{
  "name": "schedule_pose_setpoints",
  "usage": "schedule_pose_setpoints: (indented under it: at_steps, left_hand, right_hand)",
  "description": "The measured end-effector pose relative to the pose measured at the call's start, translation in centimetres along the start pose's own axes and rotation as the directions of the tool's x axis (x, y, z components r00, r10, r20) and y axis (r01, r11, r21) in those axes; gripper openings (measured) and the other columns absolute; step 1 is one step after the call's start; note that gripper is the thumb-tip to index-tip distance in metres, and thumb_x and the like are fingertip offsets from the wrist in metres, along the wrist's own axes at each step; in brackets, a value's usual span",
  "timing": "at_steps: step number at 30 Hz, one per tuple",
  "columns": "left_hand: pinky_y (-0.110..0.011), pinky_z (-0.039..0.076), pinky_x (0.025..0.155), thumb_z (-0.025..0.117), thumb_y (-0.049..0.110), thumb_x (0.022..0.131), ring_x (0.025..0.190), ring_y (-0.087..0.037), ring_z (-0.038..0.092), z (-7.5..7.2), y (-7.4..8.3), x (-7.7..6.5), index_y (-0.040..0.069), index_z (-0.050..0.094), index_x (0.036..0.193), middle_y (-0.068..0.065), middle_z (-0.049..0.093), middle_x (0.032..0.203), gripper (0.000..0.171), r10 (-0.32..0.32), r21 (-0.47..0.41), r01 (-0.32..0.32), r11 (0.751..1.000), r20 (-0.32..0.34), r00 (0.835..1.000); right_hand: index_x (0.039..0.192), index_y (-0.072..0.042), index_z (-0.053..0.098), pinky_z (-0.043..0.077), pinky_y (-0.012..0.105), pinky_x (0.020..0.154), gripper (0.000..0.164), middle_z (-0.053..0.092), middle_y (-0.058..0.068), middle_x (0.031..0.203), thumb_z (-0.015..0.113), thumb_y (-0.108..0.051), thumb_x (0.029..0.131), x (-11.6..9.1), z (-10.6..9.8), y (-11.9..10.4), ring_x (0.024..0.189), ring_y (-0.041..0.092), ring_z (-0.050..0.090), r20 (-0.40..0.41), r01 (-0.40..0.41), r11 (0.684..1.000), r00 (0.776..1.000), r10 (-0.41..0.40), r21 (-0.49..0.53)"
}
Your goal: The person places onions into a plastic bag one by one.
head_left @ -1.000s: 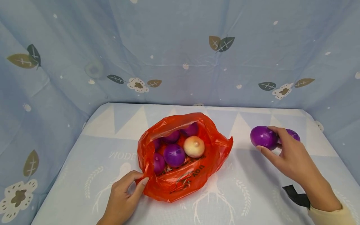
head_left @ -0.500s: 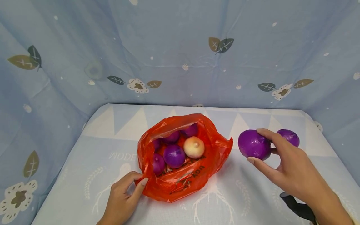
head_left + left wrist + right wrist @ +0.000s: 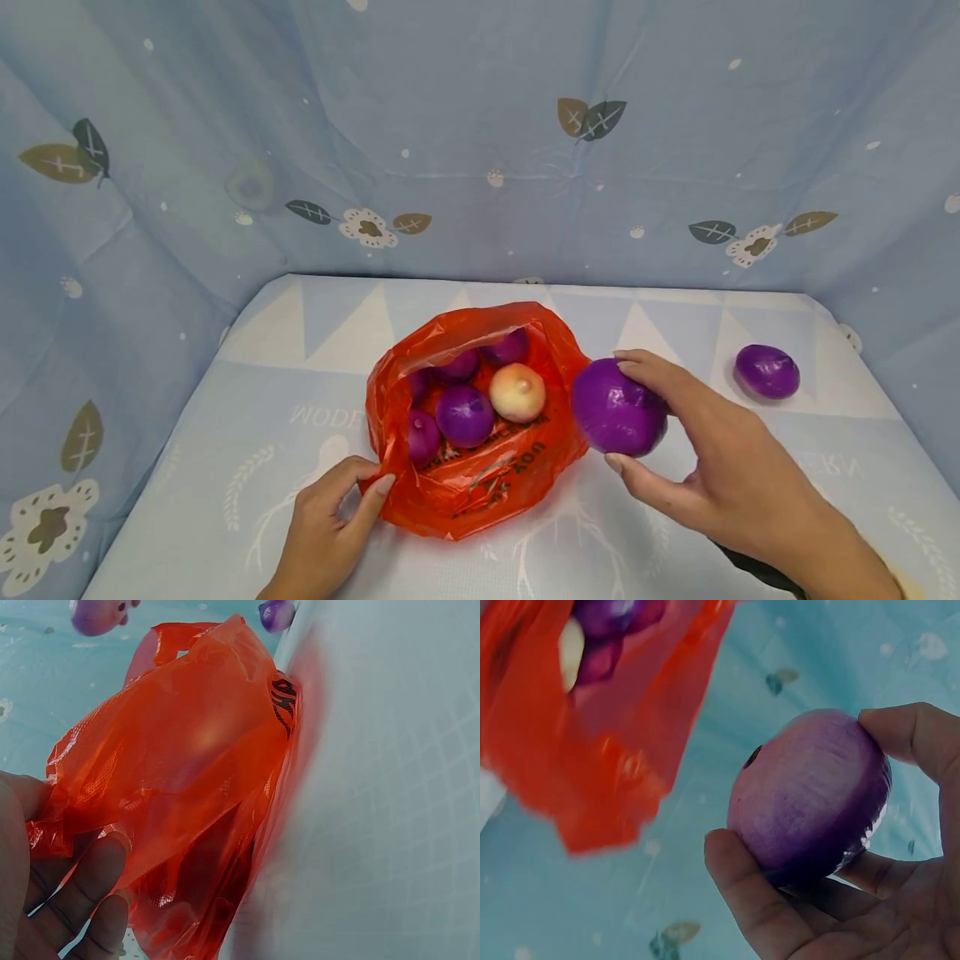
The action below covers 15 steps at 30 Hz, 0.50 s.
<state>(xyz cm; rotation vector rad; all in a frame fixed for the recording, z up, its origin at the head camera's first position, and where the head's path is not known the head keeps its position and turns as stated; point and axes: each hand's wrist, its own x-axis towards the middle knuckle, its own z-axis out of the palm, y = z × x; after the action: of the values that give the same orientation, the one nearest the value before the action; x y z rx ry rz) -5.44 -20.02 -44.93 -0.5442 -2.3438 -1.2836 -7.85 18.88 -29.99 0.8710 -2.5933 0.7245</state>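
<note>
A red plastic bag (image 3: 487, 492) lies with its mouth spread wide on the table. Several purple onions (image 3: 465, 415) and one pale yellow onion (image 3: 517, 392) are inside it. My left hand (image 3: 326, 525) pinches the bag's near left rim between thumb and fingers. In the left wrist view the bag's red film (image 3: 172, 750) covers its contents. My right hand (image 3: 723, 467) grips a larger-looking purple onion (image 3: 618, 408) between thumb and fingertips, overlapping the bag's right edge in the head view. The right wrist view shows this onion's (image 3: 810, 795) pinkish side with a dark spot.
Another purple onion (image 3: 767, 372) lies on the table's right side, beyond my right hand. The table cover (image 3: 285, 467) is pale with printed patterns. A blue patterned curtain (image 3: 465, 125) hangs behind and at both sides.
My right hand has carried the purple onion leftward from the right side of the table to the bag's right edge, uncovering the other onion. My left hand and the bag have stayed put.
</note>
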Motion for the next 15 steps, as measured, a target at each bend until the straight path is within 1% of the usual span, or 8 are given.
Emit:
schedule_pose_setpoints:
  at_steps: [2,3,4,5,7,9,11,15]
  left_hand:
    - [-0.014,0.05,0.078,0.08,-0.01,0.085,0.08,-0.006,0.058,0.0,0.0,0.0,0.019,0.07,0.102,0.009,0.065,0.091,0.035,0.001,-0.002,-0.001,1.0,0.0,1.0]
    - [-0.014,0.05,0.079,0.08,-0.01,0.085,0.08,-0.006,0.058,0.0,0.0,0.0,0.018,0.07,0.102,0.008,0.065,0.092,0.035,0.004,-0.003,-0.004,1.0,-0.001,1.0]
    - [-0.014,0.05,0.079,0.08,-0.01,0.085,0.08,-0.006,0.058,0.0,0.0,0.0,0.019,0.07,0.102,0.008,0.065,0.092,0.035,0.003,-0.003,-0.003,1.0,-0.001,1.0]
    - [-0.014,0.05,0.079,0.08,-0.01,0.085,0.08,-0.006,0.058,0.0,0.0,0.0,0.019,0.07,0.102,0.008,0.065,0.092,0.035,0.001,-0.004,-0.001,1.0,0.0,1.0]
    - [-0.014,0.05,0.079,0.08,-0.011,0.085,0.08,-0.006,0.058,0.0,0.0,0.0,0.018,0.07,0.102,0.008,0.066,0.092,0.035,0.007,-0.002,-0.007,1.0,-0.002,1.0]
    - [-0.014,0.05,0.079,0.08,-0.011,0.084,0.081,-0.006,0.058,-0.1,0.0,0.0,0.018,0.07,0.102,0.007,0.067,0.093,0.036,0.009,-0.002,-0.009,1.0,-0.004,1.0]
    - [-0.014,0.051,0.08,0.08,-0.011,0.084,0.081,-0.006,0.059,-0.1,0.0,0.0,0.018,0.07,0.102,0.007,0.067,0.093,0.036,0.01,-0.004,-0.01,1.0,-0.003,1.0]
    - [-0.013,0.051,0.082,0.08,-0.012,0.084,0.082,-0.007,0.059,-0.1,0.1,0.1,0.018,0.07,0.102,0.007,0.068,0.093,0.036,0.011,-0.009,-0.011,1.0,-0.003,1.0]
  right_hand:
    - [0.15,-0.012,0.05,0.046,0.015,0.098,0.071,0.056,0.004,0.15,0.056,-0.061,0.099,0.4,0.7,-0.4,0.122,0.021,0.065,0.019,0.054,0.998,0.998,-0.054,0.016]
    - [0.149,-0.011,0.05,0.048,0.02,0.099,0.071,0.056,0.004,0.15,0.053,-0.062,0.1,0.6,1.1,-0.7,0.124,0.022,0.064,0.031,0.075,0.997,0.997,-0.076,0.02]
    - [0.149,-0.011,0.05,0.05,0.024,0.099,0.069,0.055,0.004,0.15,0.055,-0.061,0.1,0.8,1.6,-0.9,0.126,0.022,0.063,0.045,0.09,0.995,0.995,-0.091,0.03]
    - [0.148,-0.011,0.05,0.053,0.029,0.098,0.068,0.055,0.004,0.151,0.06,-0.057,0.1,1.0,2.0,-1.1,0.127,0.023,0.063,0.058,0.105,0.994,0.993,-0.107,0.04]
    - [0.148,-0.012,0.05,0.055,0.038,0.098,0.067,0.053,0.003,0.152,0.066,-0.054,0.098,1.3,3.0,-1.5,0.128,0.022,0.061,0.086,0.12,0.991,0.989,-0.124,0.051]
    - [0.148,-0.012,0.05,0.057,0.044,0.096,0.07,0.053,0.003,0.152,0.073,-0.052,0.095,1.7,4.0,-1.9,0.13,0.021,0.06,0.119,0.12,0.991,0.985,-0.126,0.058]
    - [0.149,-0.013,0.049,0.057,0.044,0.095,0.073,0.054,0.002,0.151,0.078,-0.05,0.093,2.0,5.2,-2.1,0.132,0.021,0.059,0.15,0.118,0.99,0.98,-0.128,0.071]
    - [0.15,-0.014,0.048,0.056,0.042,0.097,0.075,0.055,0.002,0.149,0.076,-0.054,0.093,2.6,7.7,-2.3,0.135,0.019,0.056,0.226,0.107,0.989,0.965,-0.129,0.104]
